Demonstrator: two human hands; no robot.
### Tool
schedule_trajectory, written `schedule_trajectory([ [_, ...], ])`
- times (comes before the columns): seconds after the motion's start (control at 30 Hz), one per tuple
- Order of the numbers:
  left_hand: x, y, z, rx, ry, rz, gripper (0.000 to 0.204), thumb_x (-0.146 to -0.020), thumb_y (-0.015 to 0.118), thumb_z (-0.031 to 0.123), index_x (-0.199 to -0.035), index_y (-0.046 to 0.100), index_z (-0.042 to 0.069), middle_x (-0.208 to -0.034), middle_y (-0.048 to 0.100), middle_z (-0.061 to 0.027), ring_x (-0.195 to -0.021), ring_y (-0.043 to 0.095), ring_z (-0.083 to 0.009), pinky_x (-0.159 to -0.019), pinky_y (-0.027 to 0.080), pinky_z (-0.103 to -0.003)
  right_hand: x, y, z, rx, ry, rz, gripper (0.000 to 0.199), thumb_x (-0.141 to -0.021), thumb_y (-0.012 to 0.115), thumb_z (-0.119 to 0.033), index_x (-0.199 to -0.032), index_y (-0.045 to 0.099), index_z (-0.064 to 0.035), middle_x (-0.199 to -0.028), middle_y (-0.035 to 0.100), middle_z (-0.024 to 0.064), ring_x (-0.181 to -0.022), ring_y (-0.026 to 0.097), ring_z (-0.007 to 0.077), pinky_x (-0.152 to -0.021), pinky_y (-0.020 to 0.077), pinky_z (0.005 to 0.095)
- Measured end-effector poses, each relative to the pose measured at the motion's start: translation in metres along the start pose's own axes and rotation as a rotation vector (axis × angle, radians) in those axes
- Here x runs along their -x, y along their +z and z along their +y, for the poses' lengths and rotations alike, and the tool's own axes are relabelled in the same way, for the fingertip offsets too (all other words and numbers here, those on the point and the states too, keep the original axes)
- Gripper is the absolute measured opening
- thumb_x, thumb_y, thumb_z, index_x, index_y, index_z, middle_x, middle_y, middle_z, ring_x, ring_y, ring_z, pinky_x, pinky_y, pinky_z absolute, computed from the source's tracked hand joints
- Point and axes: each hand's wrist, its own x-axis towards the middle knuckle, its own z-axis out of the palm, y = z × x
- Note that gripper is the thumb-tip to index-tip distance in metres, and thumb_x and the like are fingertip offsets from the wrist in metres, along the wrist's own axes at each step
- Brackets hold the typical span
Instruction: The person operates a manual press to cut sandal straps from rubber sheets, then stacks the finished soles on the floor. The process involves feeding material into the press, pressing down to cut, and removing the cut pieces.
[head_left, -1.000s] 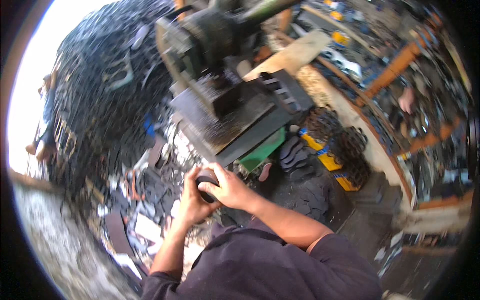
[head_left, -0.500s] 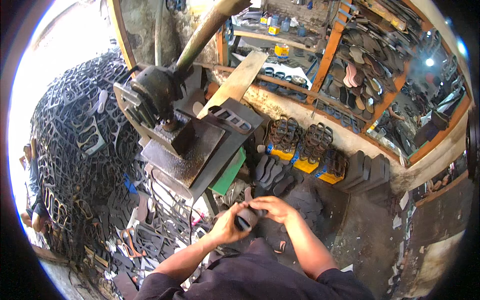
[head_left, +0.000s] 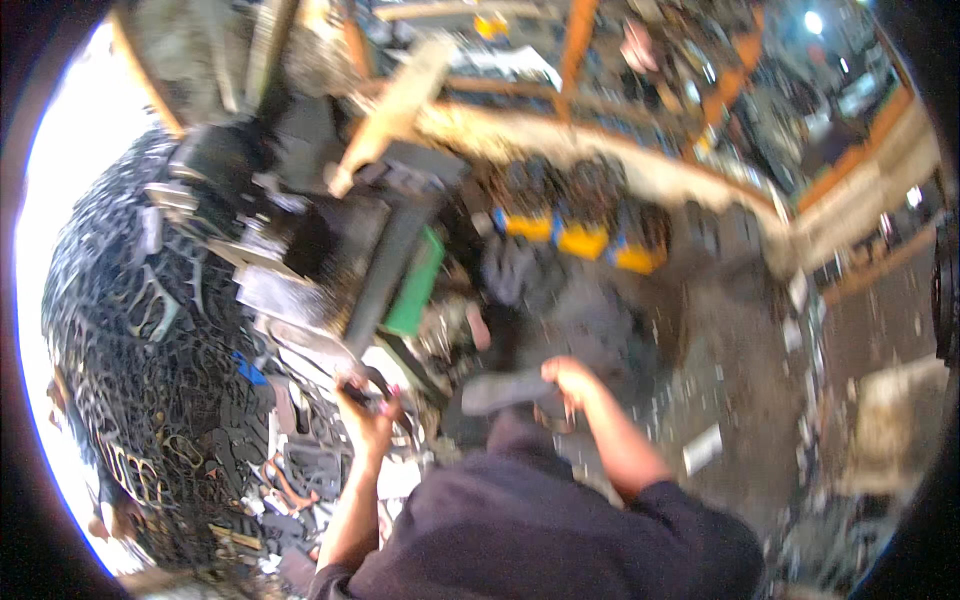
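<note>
My right hand (head_left: 572,385) is closed on one end of a dark grey shoe sole (head_left: 505,393), which points out to the left in front of my body. My left hand (head_left: 370,420) is held apart from it, farther left, beside the work table. Its fingers are curled around a thin dark curved piece (head_left: 378,380), smeared by motion, whose kind I cannot make out. Up and to the left of that hand stands a press machine with a dark block (head_left: 335,240) on the table's worn top (head_left: 290,300).
A huge heap of black cut-out offcuts (head_left: 130,300) rises on the left, and scraps litter the floor below it. Sandals sit on yellow boxes (head_left: 580,241) along the wall. A green board (head_left: 413,285) leans at the table's side. A wooden plank (head_left: 395,110) lies behind the press.
My hands were together in front of me and have parted. The left has moved left with the dark curved piece, while the right holds the sole. The whole view has shifted and blurred.
</note>
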Motion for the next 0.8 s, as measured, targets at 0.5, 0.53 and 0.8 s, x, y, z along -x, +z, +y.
schedule_trajectory([
  [0.5, -0.005, 0.012, 0.027, 0.09, -0.193, 0.035, 0.085, -0.075, 0.088, 0.01, -0.142, 0.035, 0.006, -0.126, 0.05, -0.0157, -0.111, 0.054, -0.0235, -0.088, 0.052, -0.04, 0.012, 0.035, 0.03, 0.522, -0.442, 0.334, 0.039, -0.088, 0.073, -0.04, -0.105, 0.075, -0.0049, -0.103, 0.076, 0.0178, -0.099, 0.073, 0.0366, -0.087, 0.0563, 0.0434],
  [0.53, -0.012, 0.023, 0.04, 0.05, -0.171, 0.102, 0.088, -0.074, 0.089, 0.009, -0.142, 0.035, 0.003, -0.129, 0.047, -0.0162, -0.115, 0.052, -0.0251, -0.095, 0.049, -0.042, 0.033, 0.07, -0.004, 0.396, -0.527, 0.192, 0.05, -0.088, 0.076, -0.04, -0.121, 0.068, -0.0027, -0.113, 0.072, 0.0221, -0.106, 0.07, 0.0386, -0.093, 0.0549, 0.045],
  [0.8, -0.076, 0.056, 0.08, 0.197, -0.299, 0.251, 0.096, -0.079, 0.092, 0.029, -0.149, 0.035, -0.003, -0.145, 0.038, -0.022, -0.13, 0.045, -0.0323, -0.108, 0.045, -0.044, 0.075, 0.141, -0.182, 0.683, -1.119, 0.117, 0.111, -0.07, 0.091, -0.034, -0.154, 0.026, -0.0008, -0.146, 0.046, 0.0276, -0.137, 0.044, 0.0468, -0.119, 0.0346, 0.0538],
])
